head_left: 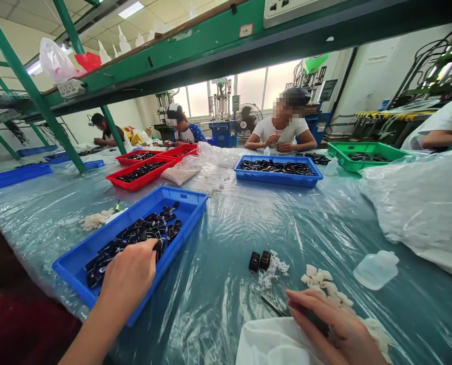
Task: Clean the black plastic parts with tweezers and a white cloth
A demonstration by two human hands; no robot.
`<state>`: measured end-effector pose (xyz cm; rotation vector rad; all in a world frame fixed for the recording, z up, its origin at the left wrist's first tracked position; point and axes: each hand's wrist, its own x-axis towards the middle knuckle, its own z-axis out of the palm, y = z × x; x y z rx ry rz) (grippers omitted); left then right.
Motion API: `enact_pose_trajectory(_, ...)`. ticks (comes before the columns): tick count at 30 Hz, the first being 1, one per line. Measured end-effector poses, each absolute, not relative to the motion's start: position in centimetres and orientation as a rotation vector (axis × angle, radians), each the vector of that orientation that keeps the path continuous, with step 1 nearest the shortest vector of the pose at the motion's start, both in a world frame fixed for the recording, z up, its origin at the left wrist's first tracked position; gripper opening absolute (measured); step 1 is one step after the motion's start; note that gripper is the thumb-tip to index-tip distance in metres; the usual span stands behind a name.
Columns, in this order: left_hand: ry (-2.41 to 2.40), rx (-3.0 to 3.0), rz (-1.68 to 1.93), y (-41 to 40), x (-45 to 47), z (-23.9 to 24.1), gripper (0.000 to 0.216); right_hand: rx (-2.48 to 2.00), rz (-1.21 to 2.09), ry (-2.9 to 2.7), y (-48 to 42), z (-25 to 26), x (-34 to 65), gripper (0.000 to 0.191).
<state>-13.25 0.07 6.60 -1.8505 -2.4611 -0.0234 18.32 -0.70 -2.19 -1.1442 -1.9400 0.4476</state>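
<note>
Item: left hand (132, 266), over the near right side of a blue tray (189, 205). Fingers curled in a close pinch, apparently on one small black piece (159, 248) at the tips; the grip is partly hidden by the hand itself.

Item: heap of black pieces (142, 230), loose in the tray, mostly ahead of and to the left of that hand. The tray's long axis slants from near left to far right. Left hand much the nearer.

Item: two black pieces (253, 262), side by side on the plastic sheet (210, 299), long axes pointing roughly away from the wearer. They lie ahead and to the left of the right hand (336, 324), which is the nearer to them; from the left hand they lie well off to the right.

Item: right hand, thumb and fingers drawn near together (a dark shape shows between them; whether piece or shadow, cannot tell).

Sundries: white scraps (273, 268) just beside the pair; metal tool (273, 305), slanting toward a white cloth (271, 342); pale chunks (317, 276) beyond the right hand; clear bottle (376, 269), on its side.
</note>
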Motion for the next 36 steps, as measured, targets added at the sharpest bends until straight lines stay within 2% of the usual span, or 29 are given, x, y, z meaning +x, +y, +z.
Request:
enact_pose_trajectory(4,-2.551,-1.745,0.021,0.3,-14.4,6.8,0.044,-1.175,0.581,-1.899,-0.9,-1.7,18.0,0.02)
enact_pose_trajectory(9,-2.463,-1.773,-0.096,0.2,-11.7,6.9,0.045,-1.184,0.509,-1.918,-0.9,-1.4,18.0,0.019)
enact_pose_trajectory(16,-2.038,-2.625,-0.321,2.4,-3.6,5.0,0.037,-1.143,0.521,-1.949,-0.8,-1.4,17.9,0.02)
enact_pose_trajectory(20,-1.939,-2.843,-0.324,5.4,-1.2,3.1,0.059,-1.13,0.51,-1.953,-0.8,-1.1,17.9,0.02)
enact_pose_trajectory(22,-1.923,-2.909,-0.339,6.5,-0.8,2.3,0.06,-1.135,0.509,-1.95,-0.9,-1.0,17.9,0.02)
enact_pose_trajectory(27,-1.971,-2.956,-0.504,7.0,-0.7,1.2,0.04,-1.13,0.547,-1.936,-1.1,-0.8,17.8,0.02)
enact_pose_trajectory(36,-2.103,-3.054,-1.077,5.5,-0.8,1.5,0.005,-1.152,0.572,-1.881,-0.9,-0.9,17.7,0.02)
